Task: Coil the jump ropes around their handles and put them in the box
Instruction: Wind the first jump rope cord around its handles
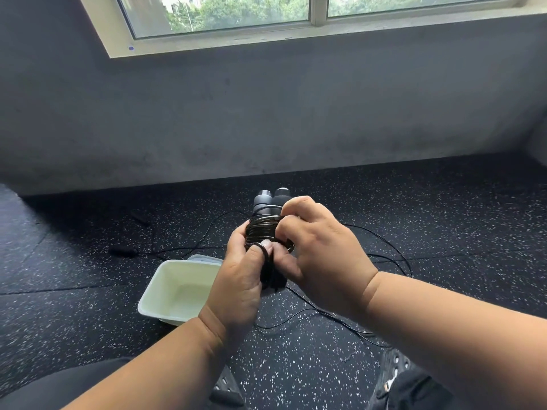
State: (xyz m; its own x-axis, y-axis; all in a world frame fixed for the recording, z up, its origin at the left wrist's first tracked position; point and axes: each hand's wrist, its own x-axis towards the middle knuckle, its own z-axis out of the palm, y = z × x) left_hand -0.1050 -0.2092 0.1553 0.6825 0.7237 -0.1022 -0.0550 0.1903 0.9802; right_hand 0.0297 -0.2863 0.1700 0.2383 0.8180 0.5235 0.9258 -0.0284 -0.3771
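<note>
Speckled dark floor [414, 202] beneath; both hands clasp the coiled jump rope [263, 229], handles [270, 199] pointing to 12 o'clock, left hand [241, 279] gripping low, right hand [322, 255] pinching cord, box [154, 294] at 8 o'clock.

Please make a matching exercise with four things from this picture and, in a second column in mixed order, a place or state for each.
1. handles
2. box
3. loose rope
4. window

a. lies on the floor
b. above the wall
c. held in both hands, wrapped with cord
d. white, nothing in it

Pairs: 1-c, 2-d, 3-a, 4-b. The left hand and right hand grip the bundle.
</note>
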